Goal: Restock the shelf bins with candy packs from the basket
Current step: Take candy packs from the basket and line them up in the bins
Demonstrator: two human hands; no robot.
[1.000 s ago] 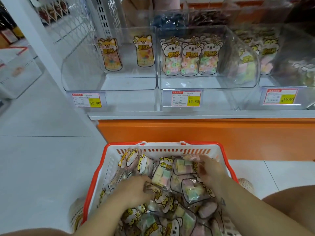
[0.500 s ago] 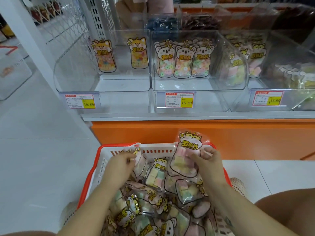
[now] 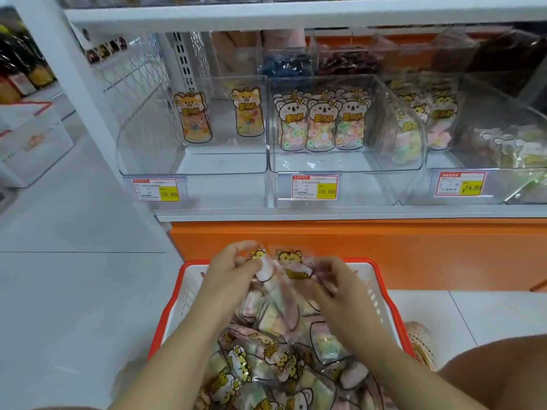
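A white basket with a red rim (image 3: 381, 279) sits on the floor below me, heaped with clear candy packs (image 3: 260, 362) printed with yellow cartoon animals. My left hand (image 3: 231, 276) and my right hand (image 3: 331, 285) are both raised above the heap, closed together on a bunch of candy packs (image 3: 284, 276) with pastel cubes inside. Above stand clear shelf bins: the left bin (image 3: 192, 161) holds two orange fox packs, the middle bin (image 3: 346, 161) three koala packs, the right bin (image 3: 473, 137) pastel tiger packs.
An orange shelf base (image 3: 384, 247) runs behind the basket. Yellow price tags (image 3: 315, 187) hang on the bin fronts. A white upright post (image 3: 74, 84) stands at the left, with white crates (image 3: 32, 143) beyond it on the grey tiled floor. My bare knee (image 3: 503, 371) is at the right.
Both hands rose from the heap and came together, each bringing packs; they now hold them jointly above the basket. My view tilted up, showing the upper shelf edge.
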